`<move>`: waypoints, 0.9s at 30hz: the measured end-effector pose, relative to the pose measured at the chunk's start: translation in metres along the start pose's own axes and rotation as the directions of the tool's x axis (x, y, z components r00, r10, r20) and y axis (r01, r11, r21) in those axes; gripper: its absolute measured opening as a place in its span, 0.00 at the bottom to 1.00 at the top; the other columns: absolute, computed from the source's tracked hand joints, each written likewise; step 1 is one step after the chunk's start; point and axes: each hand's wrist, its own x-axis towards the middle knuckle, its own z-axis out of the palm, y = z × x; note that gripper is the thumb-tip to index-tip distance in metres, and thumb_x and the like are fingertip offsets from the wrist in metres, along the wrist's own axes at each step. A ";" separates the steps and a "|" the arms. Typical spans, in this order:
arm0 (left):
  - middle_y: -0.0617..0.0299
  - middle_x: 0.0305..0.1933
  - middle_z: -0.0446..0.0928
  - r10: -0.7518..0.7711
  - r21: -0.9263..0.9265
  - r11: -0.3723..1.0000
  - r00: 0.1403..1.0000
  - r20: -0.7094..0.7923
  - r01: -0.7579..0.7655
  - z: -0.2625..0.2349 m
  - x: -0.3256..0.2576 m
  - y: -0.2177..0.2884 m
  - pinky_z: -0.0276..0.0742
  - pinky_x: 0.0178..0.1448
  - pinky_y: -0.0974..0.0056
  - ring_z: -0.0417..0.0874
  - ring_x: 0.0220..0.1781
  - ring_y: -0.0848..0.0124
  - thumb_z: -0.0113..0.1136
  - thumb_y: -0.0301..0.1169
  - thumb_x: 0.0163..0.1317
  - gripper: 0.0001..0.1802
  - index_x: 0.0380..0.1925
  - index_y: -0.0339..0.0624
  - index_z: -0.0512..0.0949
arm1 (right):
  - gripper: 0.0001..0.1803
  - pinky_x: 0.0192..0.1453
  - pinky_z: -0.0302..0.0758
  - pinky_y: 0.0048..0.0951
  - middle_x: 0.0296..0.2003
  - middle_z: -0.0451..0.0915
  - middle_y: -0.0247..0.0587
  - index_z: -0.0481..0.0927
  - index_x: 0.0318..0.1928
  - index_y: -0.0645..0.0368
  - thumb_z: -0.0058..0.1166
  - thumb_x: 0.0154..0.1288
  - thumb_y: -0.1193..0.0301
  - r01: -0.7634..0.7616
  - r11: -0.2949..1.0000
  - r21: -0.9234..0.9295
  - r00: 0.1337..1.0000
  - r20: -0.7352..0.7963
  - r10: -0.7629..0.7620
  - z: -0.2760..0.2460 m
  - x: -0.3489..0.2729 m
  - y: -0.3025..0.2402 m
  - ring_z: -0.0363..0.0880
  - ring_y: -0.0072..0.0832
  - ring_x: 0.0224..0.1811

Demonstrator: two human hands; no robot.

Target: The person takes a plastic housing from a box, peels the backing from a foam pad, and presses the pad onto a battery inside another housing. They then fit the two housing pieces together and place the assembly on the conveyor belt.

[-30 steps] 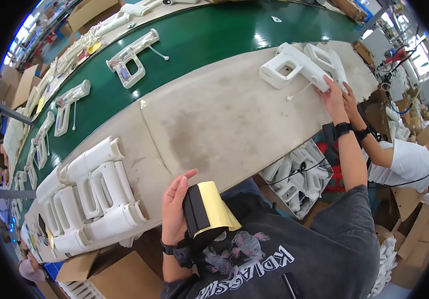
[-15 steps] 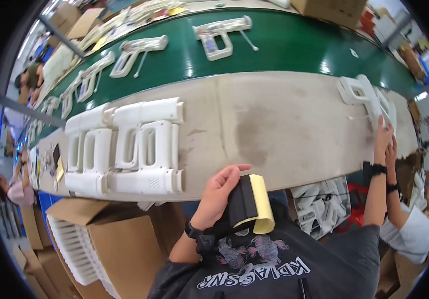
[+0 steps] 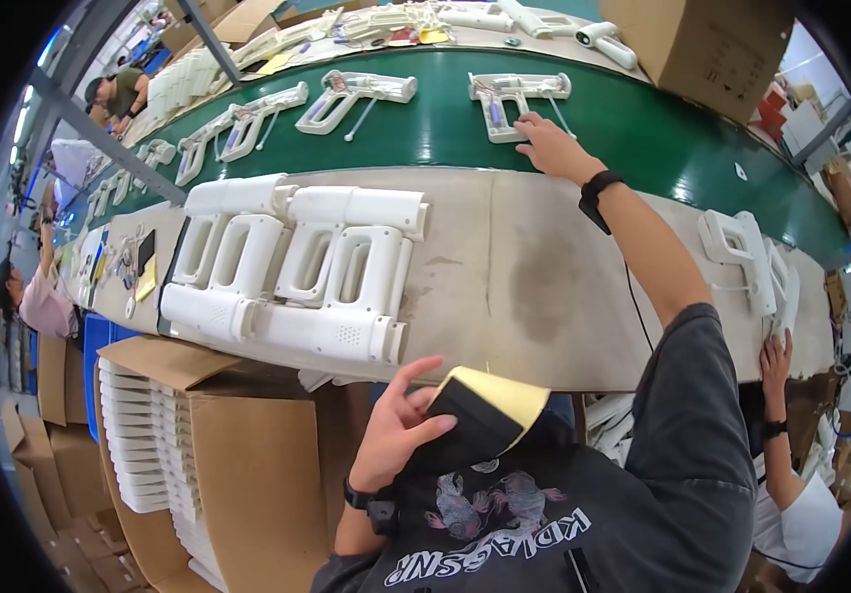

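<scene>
My left hand (image 3: 393,435) holds a sheet of black adhesive pads (image 3: 480,420) on yellow backing paper, pinched between thumb and fingers in front of my shirt. The index finger sticks out, and the paper curls. Stretched over the green belt, my right hand (image 3: 556,148) has its fingers apart at the handle edge of an open white gun-shaped housing (image 3: 498,107). Inside that housing are wires and a purplish part, and a thin white rod slants from it. Whether the fingertips grip the handle I cannot make out.
Closed white gun-shaped housings (image 3: 341,262) lie in rows on the worktable (image 3: 465,296). More open housings (image 3: 356,99) line the green conveyor belt (image 3: 633,128). At right, a co-worker's hand (image 3: 774,361) is beside other housings (image 3: 742,247). A carton (image 3: 257,474) stands below left.
My right hand has left the housings at the far right and reached over to one on the belt. My left hand has tilted the pad sheet. The view has shifted.
</scene>
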 end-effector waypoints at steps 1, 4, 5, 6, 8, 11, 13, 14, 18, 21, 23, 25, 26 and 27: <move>0.54 0.54 0.82 0.021 -0.114 0.993 0.999 -0.042 -0.026 -0.012 -0.007 -0.010 0.76 0.62 0.66 0.82 0.55 0.71 0.62 0.15 0.61 0.34 0.67 0.37 0.63 | 0.18 0.61 0.73 0.42 0.58 0.74 0.46 0.76 0.57 0.63 0.55 0.68 0.73 0.001 1.000 0.011 1.000 0.025 -0.002 0.002 0.008 0.002 0.75 0.48 0.59; 0.53 0.53 0.83 0.052 -0.316 0.945 0.994 -0.095 -0.079 -0.032 -0.022 -0.035 0.78 0.63 0.63 0.84 0.55 0.69 0.61 0.13 0.60 0.26 0.58 0.36 0.68 | 0.12 0.56 0.76 0.44 0.52 0.79 0.47 0.79 0.50 0.61 0.56 0.68 0.71 -0.020 1.000 -0.018 0.999 0.045 0.020 0.003 0.027 0.012 0.79 0.48 0.53; 0.53 0.53 0.83 0.037 -0.382 0.920 0.988 -0.150 -0.092 -0.032 -0.025 -0.041 0.79 0.61 0.63 0.84 0.54 0.68 0.62 0.14 0.60 0.28 0.61 0.35 0.68 | 0.08 0.51 0.77 0.44 0.47 0.81 0.47 0.80 0.45 0.59 0.55 0.69 0.71 0.049 0.998 -0.049 0.999 -0.006 -0.049 0.003 0.030 0.013 0.81 0.50 0.49; 0.53 0.53 0.83 0.017 -0.444 0.890 0.980 -0.200 -0.106 -0.031 -0.025 -0.046 0.80 0.60 0.62 0.84 0.54 0.67 0.63 0.15 0.59 0.30 0.63 0.35 0.67 | 0.08 0.51 0.77 0.44 0.47 0.81 0.47 0.80 0.45 0.59 0.55 0.69 0.71 0.049 0.998 -0.049 0.999 -0.009 -0.050 0.003 0.032 0.016 0.81 0.50 0.49; 0.54 0.52 0.83 0.034 -0.460 0.880 0.981 -0.192 -0.120 -0.027 -0.024 -0.053 0.80 0.60 0.63 0.85 0.53 0.68 0.61 0.15 0.61 0.25 0.59 0.34 0.72 | 0.09 0.48 0.77 0.44 0.45 0.81 0.46 0.81 0.45 0.59 0.55 0.68 0.70 0.111 0.975 -0.193 0.994 0.023 -0.108 -0.002 0.033 0.013 0.81 0.48 0.47; 0.56 0.50 0.84 -0.030 -0.340 0.940 0.990 -0.139 -0.019 -0.019 -0.017 -0.049 0.80 0.59 0.64 0.85 0.52 0.70 0.60 0.14 0.62 0.19 0.54 0.32 0.77 | 0.08 0.45 0.77 0.45 0.41 0.81 0.44 0.81 0.45 0.58 0.56 0.67 0.70 0.137 0.948 -0.287 0.989 -0.009 -0.145 -0.021 0.026 -0.005 0.81 0.47 0.43; 0.56 0.50 0.84 -0.057 -0.315 0.949 0.994 -0.098 0.024 -0.015 -0.009 -0.043 0.80 0.59 0.65 0.84 0.52 0.71 0.61 0.15 0.63 0.18 0.54 0.31 0.77 | 0.08 0.43 0.77 0.45 0.39 0.80 0.44 0.81 0.44 0.58 0.57 0.67 0.70 0.142 0.960 -0.242 0.984 -0.067 -0.163 -0.046 0.006 -0.022 0.81 0.47 0.42; 0.55 0.50 0.84 -0.077 -0.282 0.958 0.995 -0.068 0.055 -0.013 -0.006 -0.042 0.80 0.59 0.66 0.84 0.52 0.72 0.61 0.17 0.64 0.17 0.53 0.30 0.77 | 0.08 0.42 0.77 0.45 0.37 0.79 0.44 0.81 0.43 0.58 0.57 0.66 0.70 0.159 0.969 -0.191 0.973 -0.133 -0.187 -0.060 -0.007 -0.031 0.81 0.47 0.40; 0.55 0.51 0.83 -0.056 -0.290 0.955 0.998 0.010 0.057 -0.026 0.003 -0.049 0.81 0.57 0.67 0.84 0.49 0.71 0.61 0.18 0.65 0.17 0.54 0.32 0.75 | 0.08 0.37 0.77 0.40 0.33 0.78 0.41 0.80 0.38 0.59 0.60 0.64 0.68 0.329 0.928 -0.174 0.930 -0.110 -0.350 -0.088 -0.057 -0.087 0.80 0.43 0.35; 0.54 0.58 0.78 -0.050 -0.463 0.881 0.993 0.109 0.095 -0.023 0.009 -0.042 0.79 0.61 0.62 0.83 0.55 0.67 0.58 0.21 0.67 0.21 0.60 0.33 0.70 | 0.09 0.34 0.76 0.39 0.32 0.78 0.39 0.79 0.37 0.58 0.60 0.63 0.67 0.353 0.927 -0.128 0.935 0.020 -0.353 -0.095 -0.107 -0.127 0.80 0.41 0.31; 0.54 0.58 0.78 -0.040 -0.469 0.878 0.991 0.128 0.096 -0.020 0.011 -0.035 0.78 0.63 0.61 0.81 0.57 0.66 0.59 0.21 0.66 0.23 0.60 0.32 0.69 | 0.09 0.32 0.75 0.38 0.31 0.77 0.39 0.79 0.37 0.58 0.61 0.62 0.67 0.333 0.939 -0.080 0.943 0.041 -0.331 -0.087 -0.138 -0.144 0.80 0.39 0.30; 0.53 0.59 0.78 -0.019 -0.478 0.875 0.992 0.128 0.079 -0.021 0.012 -0.034 0.75 0.66 0.59 0.80 0.61 0.64 0.61 0.21 0.62 0.28 0.63 0.30 0.68 | 0.09 0.31 0.75 0.38 0.30 0.76 0.38 0.78 0.37 0.57 0.61 0.62 0.66 0.318 0.948 -0.024 0.947 0.066 -0.316 -0.076 -0.162 -0.155 0.80 0.38 0.29; 0.53 0.59 0.78 -0.033 -0.482 0.871 0.992 0.123 0.089 -0.021 0.013 -0.035 0.75 0.66 0.59 0.80 0.61 0.64 0.61 0.21 0.62 0.28 0.63 0.30 0.68 | 0.09 0.30 0.74 0.37 0.30 0.76 0.37 0.78 0.37 0.57 0.61 0.62 0.66 0.318 0.948 0.028 0.945 0.069 -0.319 -0.066 -0.171 -0.159 0.80 0.37 0.29; 0.53 0.60 0.77 -0.008 -0.451 0.890 0.990 0.142 0.072 -0.022 0.013 -0.035 0.75 0.67 0.60 0.79 0.61 0.64 0.62 0.21 0.61 0.30 0.64 0.30 0.67 | 0.10 0.30 0.74 0.36 0.29 0.75 0.37 0.78 0.37 0.57 0.61 0.62 0.65 0.318 0.944 0.082 0.943 0.073 -0.324 -0.057 -0.180 -0.163 0.81 0.35 0.28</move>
